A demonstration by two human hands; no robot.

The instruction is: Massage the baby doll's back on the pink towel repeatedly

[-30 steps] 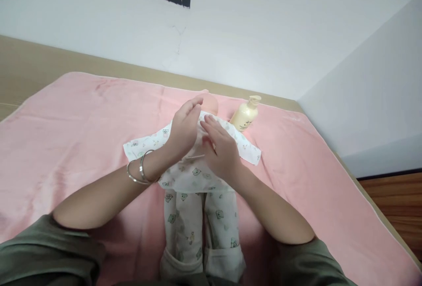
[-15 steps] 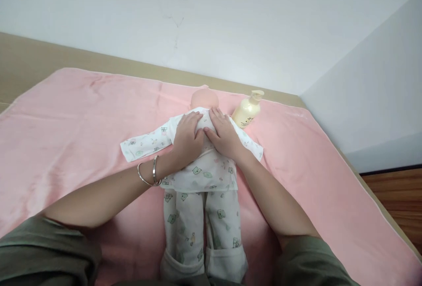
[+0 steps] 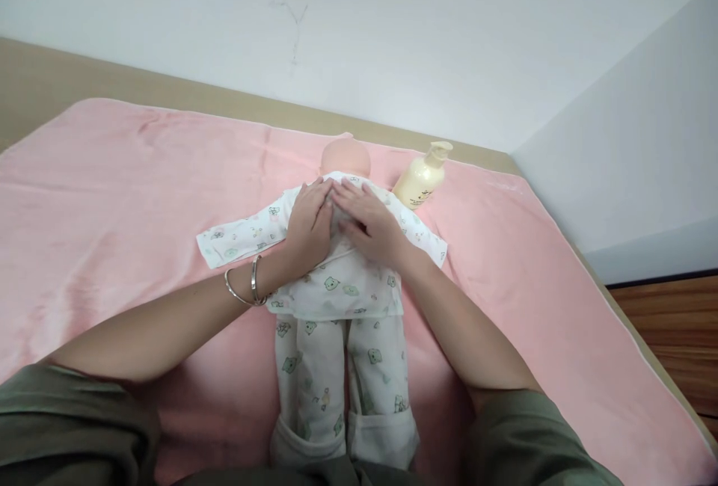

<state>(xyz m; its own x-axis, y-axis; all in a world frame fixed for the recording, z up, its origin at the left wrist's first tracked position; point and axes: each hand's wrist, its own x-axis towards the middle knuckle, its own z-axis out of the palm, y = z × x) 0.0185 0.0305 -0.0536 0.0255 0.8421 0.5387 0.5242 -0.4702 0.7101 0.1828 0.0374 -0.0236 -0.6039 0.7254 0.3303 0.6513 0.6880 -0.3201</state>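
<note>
**Pink cloth (image 3: 151, 202), pale wall (image 3: 420, 37), and both my palms down on the doll (image 3: 339, 303)**

The cloth covers most of a beige surface (image 3: 34, 82) that runs along the wall, and a wood-grained panel (image 3: 667, 329) shows low at the right. On the cloth, straight in front of me, the doll is stretched out with its bald head (image 3: 346, 157) at the far end and its legs towards me. It wears a white printed shirt (image 3: 359, 299), sleeves spread to either side, and matching trousers (image 3: 319, 374). I think it lies face down, but my hands cover much of the upper body.

My left hand (image 3: 310, 220), with two bangles (image 3: 255, 280) at the wrist, lies on the upper part of the shirt, fingers straight and loose. My right hand (image 3: 375, 224) is beside it, fingers also extended; neither grips anything.

A second ago both hands were lifted off the shirt, half turned to each other; half a second ago they lay side by side. Now my right fingers slant further across to the left, their tips close to those of my left hand. The cream pump bottle (image 3: 419, 181) has stayed just beyond the right-hand sleeve.
</note>
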